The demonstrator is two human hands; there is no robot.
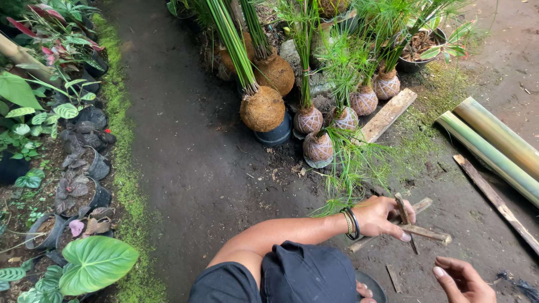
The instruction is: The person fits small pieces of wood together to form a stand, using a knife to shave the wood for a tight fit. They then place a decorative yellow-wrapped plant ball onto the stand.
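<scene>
left hand (384, 217): fingers curled over thin wooden stick (403, 212), crossed slats beneath on soil | right hand (463, 278): spread, empty | stick judged light, stiff, splintery; best gripped mid-length

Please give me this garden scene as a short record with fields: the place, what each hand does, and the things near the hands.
place: dirt path between potted plants
left hand: left hand with wrist bangles grips a thin brown wooden stick, over crossed flat wood strips
right hand: right hand open, holding nothing
near: round fibre-wrapped plant balls, two green bamboo halves, pale wooden plank
</scene>
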